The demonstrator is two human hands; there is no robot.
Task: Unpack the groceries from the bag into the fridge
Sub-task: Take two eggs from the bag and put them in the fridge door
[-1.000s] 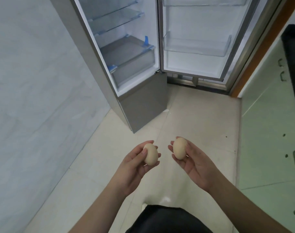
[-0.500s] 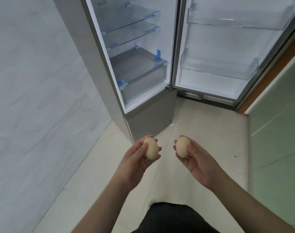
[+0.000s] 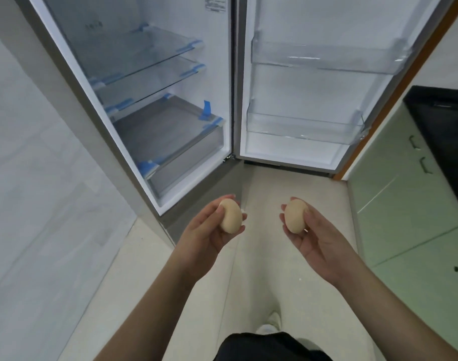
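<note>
Standing before the open fridge (image 3: 134, 105), a person holds one smooth, tan, oval egg in each hand above pale glossy floor tiles (image 3: 287, 188). The left hand (image 3: 209, 233) curls its fingers round the left egg (image 3: 231, 216), thumb laid along its side. The right hand (image 3: 314, 238) cradles the right egg (image 3: 295, 216) the same way, and the two eggs are apart. Inside the fridge sit clear glass shelves (image 3: 144, 56) with blue clips, above a translucent grey drawer (image 3: 170, 142). Clear, glossy plastic door bins (image 3: 306, 126) line the swung-open door. Matte green cabinets (image 3: 405, 204) stand to the right.
</note>
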